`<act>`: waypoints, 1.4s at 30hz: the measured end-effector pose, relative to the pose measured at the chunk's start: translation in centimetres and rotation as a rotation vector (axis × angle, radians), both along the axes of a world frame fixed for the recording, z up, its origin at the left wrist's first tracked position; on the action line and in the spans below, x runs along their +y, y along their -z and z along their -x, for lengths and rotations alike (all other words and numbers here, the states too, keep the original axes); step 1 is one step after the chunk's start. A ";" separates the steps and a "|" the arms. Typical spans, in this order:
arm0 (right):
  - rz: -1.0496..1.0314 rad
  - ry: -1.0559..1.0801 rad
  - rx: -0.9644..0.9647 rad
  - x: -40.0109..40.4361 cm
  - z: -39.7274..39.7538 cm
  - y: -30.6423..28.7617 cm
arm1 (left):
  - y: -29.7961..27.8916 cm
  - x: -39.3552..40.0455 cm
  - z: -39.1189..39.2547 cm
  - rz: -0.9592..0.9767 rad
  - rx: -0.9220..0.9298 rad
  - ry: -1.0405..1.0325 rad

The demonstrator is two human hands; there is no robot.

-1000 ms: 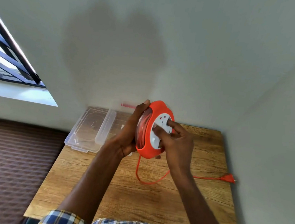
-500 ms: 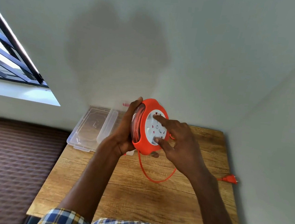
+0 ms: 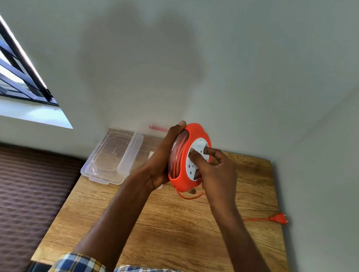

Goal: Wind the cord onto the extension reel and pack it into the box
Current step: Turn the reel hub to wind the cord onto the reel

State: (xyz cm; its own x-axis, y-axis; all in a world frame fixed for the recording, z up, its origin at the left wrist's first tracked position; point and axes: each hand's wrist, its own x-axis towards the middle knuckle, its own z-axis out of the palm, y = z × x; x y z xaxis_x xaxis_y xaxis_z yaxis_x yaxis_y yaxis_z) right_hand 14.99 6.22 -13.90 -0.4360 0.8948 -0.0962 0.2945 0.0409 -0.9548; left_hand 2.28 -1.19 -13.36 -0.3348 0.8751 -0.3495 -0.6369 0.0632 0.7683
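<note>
Here, above a wooden table (image 3: 165, 232), the left hand (image 3: 161, 162) grips an orange reel (image 3: 181, 179) on edge, fingers wrapped behind; the right hand (image 3: 216, 173) presses fingertips (image 3: 194, 156) on its white face. The plug (image 3: 278, 219) lies right of the reel, a clear box (image 3: 109, 158) left.

The desk (image 3: 166, 228) lies bare across its near half, from 5 to 7 o'clock, open to a passing hand; at 10 o'clock the clear box (image 3: 109, 160) and its lid block the far left corner; walls close off 12 and 3 o'clock; the plug (image 3: 278, 219) and its cord (image 3: 256, 219) lie at 3 o'clock along the right edge; both forearms cross the middle.
</note>
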 end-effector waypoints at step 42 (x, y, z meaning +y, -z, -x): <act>-0.545 -0.295 -0.163 1.3 -1.9 -2.3 | -1.1 -0.7 0.5 -0.115 -0.033 -0.049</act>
